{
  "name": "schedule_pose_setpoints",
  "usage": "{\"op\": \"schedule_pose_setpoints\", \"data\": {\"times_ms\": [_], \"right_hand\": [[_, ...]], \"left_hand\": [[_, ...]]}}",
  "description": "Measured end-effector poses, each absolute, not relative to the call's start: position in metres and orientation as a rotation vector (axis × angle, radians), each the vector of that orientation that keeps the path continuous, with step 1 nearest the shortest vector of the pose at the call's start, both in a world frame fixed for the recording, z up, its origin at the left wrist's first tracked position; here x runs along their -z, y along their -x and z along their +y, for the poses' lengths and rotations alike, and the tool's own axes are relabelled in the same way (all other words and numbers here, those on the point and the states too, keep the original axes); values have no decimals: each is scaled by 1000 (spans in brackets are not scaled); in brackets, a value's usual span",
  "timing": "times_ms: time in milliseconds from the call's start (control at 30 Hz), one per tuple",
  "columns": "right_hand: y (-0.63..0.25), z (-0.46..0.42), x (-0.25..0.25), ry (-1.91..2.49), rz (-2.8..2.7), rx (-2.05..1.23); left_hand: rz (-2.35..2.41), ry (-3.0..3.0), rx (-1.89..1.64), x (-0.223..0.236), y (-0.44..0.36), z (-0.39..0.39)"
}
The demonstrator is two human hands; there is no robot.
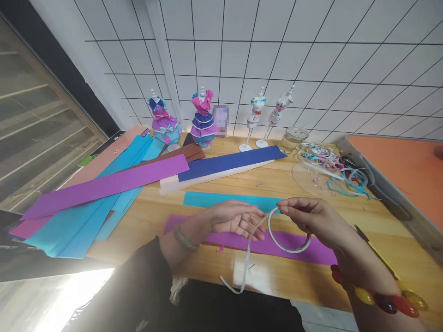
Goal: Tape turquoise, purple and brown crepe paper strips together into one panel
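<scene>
A thin white ring [290,251] of narrow ribbon is pinched at its top left between the thumb and fingers of my right hand [313,216]. From there a narrow white ribbon [246,265] runs left across the fingers of my left hand [238,221] and hangs down in a curl over the table's front edge. My left hand is palm up with its fingers apart, the ribbon lying across them rather than gripped. Beneath both hands lies a purple strip [221,239] of paper-like material, with a turquoise strip [235,201] just behind it.
Blue and purple strips [114,184] are piled at left; a navy strip [231,162] lies behind. Small dress forms [202,120] stand along the tiled wall. Right are a glass jar [293,139], tangled ribbons [332,166], and a yellow-handled tool [375,251].
</scene>
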State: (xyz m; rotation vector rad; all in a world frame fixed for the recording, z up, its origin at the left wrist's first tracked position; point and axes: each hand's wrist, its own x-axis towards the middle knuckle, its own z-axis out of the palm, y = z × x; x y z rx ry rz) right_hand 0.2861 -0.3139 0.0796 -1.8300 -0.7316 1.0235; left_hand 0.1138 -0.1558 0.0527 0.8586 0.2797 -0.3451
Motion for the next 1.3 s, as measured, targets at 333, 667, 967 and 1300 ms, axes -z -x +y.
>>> {"op": "schedule_pose_setpoints", "data": {"times_ms": [333, 667, 967, 1300], "right_hand": [[-278, -311, -95, 1963, -973, -953], [-302, -283, -69, 1684, -839, -1525], [-305, -275, -57, 1598, -734, -1672], [-319, -281, -51, 1679, -756, -1578]], "left_hand": [[320, -858, 417, -52, -121, -153], [257, -768, 648, -30, -123, -137], [288, -655, 652, -8, -122, -130], [303, -676, 635, 1, -114, -131]]}}
